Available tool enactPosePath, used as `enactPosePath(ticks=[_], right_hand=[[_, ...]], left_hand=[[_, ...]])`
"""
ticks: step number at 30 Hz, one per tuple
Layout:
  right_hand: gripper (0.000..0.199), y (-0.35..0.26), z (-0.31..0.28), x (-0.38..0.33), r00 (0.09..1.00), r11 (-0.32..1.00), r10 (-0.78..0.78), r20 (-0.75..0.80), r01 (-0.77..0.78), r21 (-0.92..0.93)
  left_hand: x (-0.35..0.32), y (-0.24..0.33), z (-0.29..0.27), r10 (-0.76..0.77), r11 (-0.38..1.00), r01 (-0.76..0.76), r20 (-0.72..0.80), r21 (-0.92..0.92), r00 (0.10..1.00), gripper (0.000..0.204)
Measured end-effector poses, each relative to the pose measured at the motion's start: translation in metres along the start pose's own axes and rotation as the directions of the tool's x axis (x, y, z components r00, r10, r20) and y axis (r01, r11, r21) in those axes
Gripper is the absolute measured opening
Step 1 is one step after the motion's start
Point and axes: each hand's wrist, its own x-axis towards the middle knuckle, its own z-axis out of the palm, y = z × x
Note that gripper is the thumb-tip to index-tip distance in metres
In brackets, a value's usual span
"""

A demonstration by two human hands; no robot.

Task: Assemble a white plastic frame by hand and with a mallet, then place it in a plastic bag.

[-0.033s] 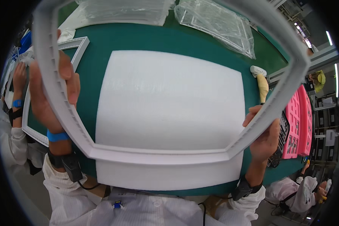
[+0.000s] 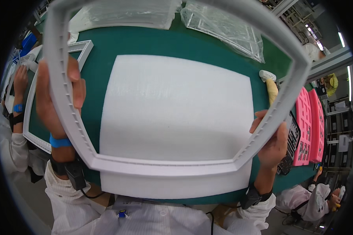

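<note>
Both hands gripped the white plastic frame (image 2: 161, 166), raised above the white foam sheet (image 2: 176, 117): left hand (image 2: 57, 102) at nine o'clock, right hand (image 2: 272, 143) at four. Frame not yet set down.

white frame (image 2: 161, 166) top cut by upper edge. frame side hides left hand (image 2: 51, 103) palm, right hand (image 2: 272, 143) fingers. plastic bags (image 2: 227, 27) contents unclear.

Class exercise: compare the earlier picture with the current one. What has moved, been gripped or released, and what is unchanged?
Nothing visibly changed. The left hand and right hand hold the white frame up by its sides as before, above the white foam sheet on the green table.
</note>
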Motion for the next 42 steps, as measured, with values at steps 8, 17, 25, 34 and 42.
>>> enactPosePath(ticks=[8,17,25,34,42], right_hand=[[0.063,0.018,0.017,0.014,0.911,0.913,0.408,-0.062,-0.407,0.034],[0.068,0.023,0.009,0.013,0.920,0.920,0.386,-0.060,-0.379,0.101],[0.057,0.020,0.009,0.013,0.868,0.882,0.470,-0.161,-0.451,0.141],[0.040,0.032,-0.015,0.015,0.890,0.908,0.420,-0.178,-0.413,0.079],[0.032,0.044,-0.045,0.006,0.983,0.895,0.117,-0.138,-0.165,-0.415]], left_hand=[[-0.004,-0.026,0.014,-0.534,0.841,0.538,-0.248,-0.059,0.808,0.059],[-0.009,-0.029,0.009,-0.594,0.760,0.622,-0.183,0.189,0.783,0.059],[-0.009,-0.036,0.005,-0.715,0.686,0.724,-0.115,0.075,0.689,0.052],[-0.009,-0.035,0.008,-0.789,0.588,0.794,-0.104,0.154,0.605,0.050],[-0.009,-0.031,0.005,-0.586,0.469,0.570,-0.245,0.675,0.772,0.054]])
